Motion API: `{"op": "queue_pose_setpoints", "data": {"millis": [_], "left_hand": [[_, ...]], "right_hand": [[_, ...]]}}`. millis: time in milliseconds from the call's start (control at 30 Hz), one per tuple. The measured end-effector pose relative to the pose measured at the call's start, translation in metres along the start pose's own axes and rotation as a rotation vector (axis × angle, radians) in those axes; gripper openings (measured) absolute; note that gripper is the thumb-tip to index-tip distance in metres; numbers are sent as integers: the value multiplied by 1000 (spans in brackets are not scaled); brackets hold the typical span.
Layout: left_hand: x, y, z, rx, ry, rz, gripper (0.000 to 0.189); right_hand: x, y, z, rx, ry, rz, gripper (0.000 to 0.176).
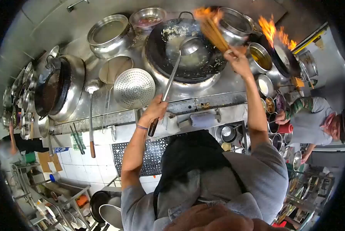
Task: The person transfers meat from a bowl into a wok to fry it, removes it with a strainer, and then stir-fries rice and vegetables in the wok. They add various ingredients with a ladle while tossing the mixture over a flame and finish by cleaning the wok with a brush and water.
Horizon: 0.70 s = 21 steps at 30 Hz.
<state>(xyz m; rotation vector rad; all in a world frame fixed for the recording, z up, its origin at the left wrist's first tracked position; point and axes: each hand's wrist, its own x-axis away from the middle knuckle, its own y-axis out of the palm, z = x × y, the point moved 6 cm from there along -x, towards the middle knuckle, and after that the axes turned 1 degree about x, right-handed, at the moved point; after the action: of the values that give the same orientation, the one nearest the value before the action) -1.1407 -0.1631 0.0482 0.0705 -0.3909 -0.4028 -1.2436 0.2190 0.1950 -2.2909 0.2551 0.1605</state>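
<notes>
My left hand [156,109] is wrapped around the handle of a long steel ladle [175,72]. The ladle's bowl hangs over a large black wok [157,57] with cloudy liquid and pale bits in the middle and up its far wall. In my right hand [238,60] is a bamboo wok brush [212,32], held by its near end and slanting up over the wok's right rim. Orange flame overlaps the brush's far end. Just left of the wok, near my left hand, lies a round perforated strainer [134,89].
Steel pots [108,34] line the back. At right, flames [280,34] rise from another wok [286,57], beside a pot of yellow-brown liquid [260,57]. A second ladle [91,111] and a dark wok [53,90] are at left. A co-worker [315,119] stands at right, another person [11,144] far left.
</notes>
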Motion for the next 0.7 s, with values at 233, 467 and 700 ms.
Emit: {"op": "queue_pose_setpoints", "data": {"millis": [233,467,700], "left_hand": [[-28,43,42,383,-137,19,14],[-31,57,47,208,-48,116,20],[-16,146,87,-546,301,205,40]], "right_hand": [[10,31,20,-82,60,70,60],[79,59,92,-374,125,178,61],[127,-8,107,-1157,306,311,38]]}}
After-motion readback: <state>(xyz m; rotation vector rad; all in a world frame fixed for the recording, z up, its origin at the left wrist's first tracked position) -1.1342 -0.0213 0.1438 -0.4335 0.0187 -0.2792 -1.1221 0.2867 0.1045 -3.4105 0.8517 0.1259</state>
